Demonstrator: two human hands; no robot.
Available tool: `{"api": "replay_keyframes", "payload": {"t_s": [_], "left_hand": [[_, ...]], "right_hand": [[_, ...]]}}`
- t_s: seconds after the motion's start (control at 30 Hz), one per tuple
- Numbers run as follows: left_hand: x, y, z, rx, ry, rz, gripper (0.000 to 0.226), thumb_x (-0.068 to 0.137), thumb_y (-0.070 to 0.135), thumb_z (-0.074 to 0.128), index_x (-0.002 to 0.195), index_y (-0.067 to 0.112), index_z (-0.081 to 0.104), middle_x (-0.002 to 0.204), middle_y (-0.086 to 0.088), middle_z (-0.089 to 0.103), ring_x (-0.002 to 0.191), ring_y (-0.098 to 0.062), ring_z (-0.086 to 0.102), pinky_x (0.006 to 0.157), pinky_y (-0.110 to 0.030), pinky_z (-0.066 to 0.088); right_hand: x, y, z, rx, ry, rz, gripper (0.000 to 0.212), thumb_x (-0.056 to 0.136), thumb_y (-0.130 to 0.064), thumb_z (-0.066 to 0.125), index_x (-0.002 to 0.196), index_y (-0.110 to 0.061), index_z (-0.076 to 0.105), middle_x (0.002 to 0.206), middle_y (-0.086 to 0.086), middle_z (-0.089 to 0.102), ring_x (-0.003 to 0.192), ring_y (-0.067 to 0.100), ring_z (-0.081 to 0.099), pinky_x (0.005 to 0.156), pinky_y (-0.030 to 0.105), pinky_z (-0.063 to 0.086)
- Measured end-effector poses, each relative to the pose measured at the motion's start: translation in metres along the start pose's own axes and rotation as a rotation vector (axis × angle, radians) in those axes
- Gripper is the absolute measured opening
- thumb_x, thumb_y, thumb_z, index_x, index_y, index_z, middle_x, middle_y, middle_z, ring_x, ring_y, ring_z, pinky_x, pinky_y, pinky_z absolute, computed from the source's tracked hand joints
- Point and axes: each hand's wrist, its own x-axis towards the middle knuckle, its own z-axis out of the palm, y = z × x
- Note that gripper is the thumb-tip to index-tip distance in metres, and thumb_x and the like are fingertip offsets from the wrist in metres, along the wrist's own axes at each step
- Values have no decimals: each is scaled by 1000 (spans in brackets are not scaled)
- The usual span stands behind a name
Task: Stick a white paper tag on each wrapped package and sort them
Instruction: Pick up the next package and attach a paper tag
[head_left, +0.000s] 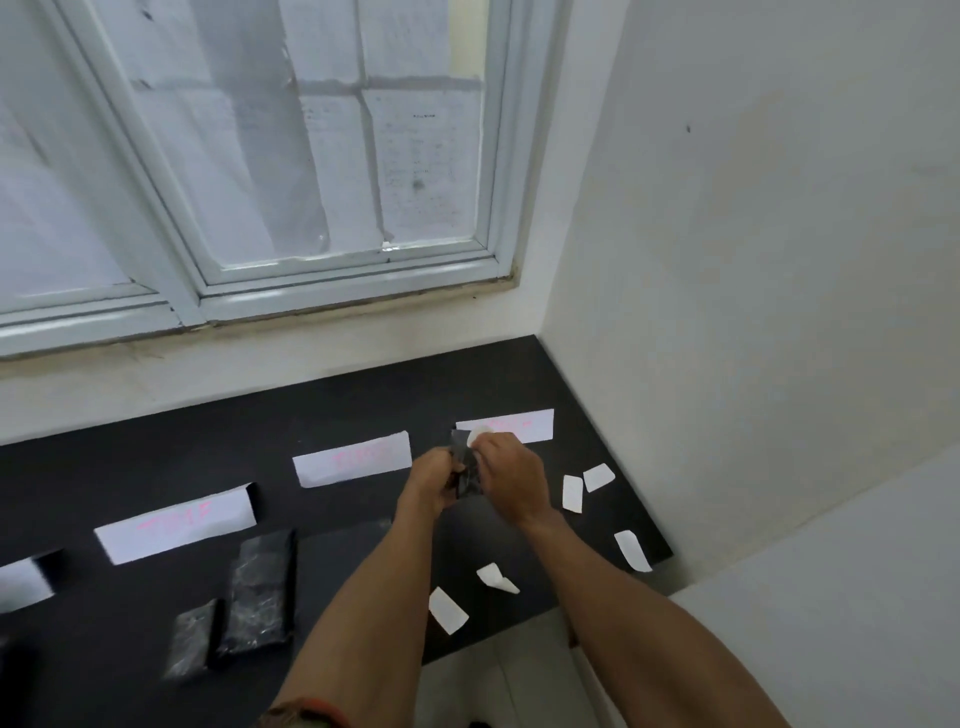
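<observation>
The dark surface (156, 654) carries four white paper strips behind two wrapped packages (260, 592); right of the packages lie five loose white tags (448, 610).

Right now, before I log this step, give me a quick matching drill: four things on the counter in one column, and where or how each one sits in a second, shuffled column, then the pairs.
Column 1:
1. small wrapped package
2. large wrapped package
3. curled white tag
4. rightmost pink-lettered paper strip

Column 2:
A. lying on the black counter at lower left, untouched
B. flat on the counter nearest the corner wall, partly behind the hands
C. loose on the counter between the forearms
D. held up between the left hand and right hand

Pairs: 1-D, 2-A, 3-C, 4-B
</observation>
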Motion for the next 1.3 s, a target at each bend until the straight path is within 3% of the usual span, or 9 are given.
{"api": "replay_keyframes", "payload": {"t_s": [0.17,0.37,0.43,0.5,0.7,0.93,1.1,1.3], "left_hand": [[-37,39,-42,-108,54,109,27,93,-1,38,93,8,64,90,-13,64,77,-23,59,60,-35,51],[-69,60,-101,-150,90,185,36,88,1,37,112,3,65,87,-14,64,75,-26,60,63,-37,54],[-77,65,-119,-163,94,192,35,88,7,42,111,0,67,88,-15,67,77,-28,62,73,-40,57],[-87,69,-132,-174,92,216,32,89,12,44,105,0,69,88,-15,68,77,-28,63,72,-39,57],[-100,76,-157,-236,78,240,29,95,16,43,96,1,69,88,-15,68,80,-28,63,70,-38,55],[-104,78,-175,-246,57,261,28,92,8,45,109,-2,64,89,-16,67,81,-29,62,84,-45,54],[-106,78,-178,-243,41,283,25,92,7,47,110,2,63,92,-14,67,81,-27,63,75,-39,56],[-102,77,-177,-209,14,294,27,93,5,45,115,2,60,102,-17,66,89,-28,64,80,-40,56]], "right_hand": [[17,-54,2,-92,24,-313,6,79,-14,66,84,-14,69,88,3,70,81,18,65,66,27,54],[35,-112,-2,-147,65,-424,23,67,-7,78,89,-13,71,94,1,72,90,19,67,70,28,56],[41,-130,0,-154,70,-458,24,66,-3,76,88,-12,71,95,2,72,91,20,67,69,29,57],[45,-147,1,-155,76,-493,23,67,-2,74,88,-11,71,94,3,72,91,21,67,71,30,57],[50,-178,9,-175,108,-507,12,71,-4,72,82,-10,71,89,4,71,86,23,66,68,32,58],[48,-192,10,-193,155,-554,11,74,-10,76,84,-9,71,85,4,69,82,21,66,67,30,57],[43,-193,13,-192,173,-565,10,75,-10,75,85,-9,72,85,4,70,79,19,66,64,29,57],[43,-191,13,-206,172,-565,12,78,-14,75,90,-9,72,86,4,71,79,18,66,64,29,58]]}}
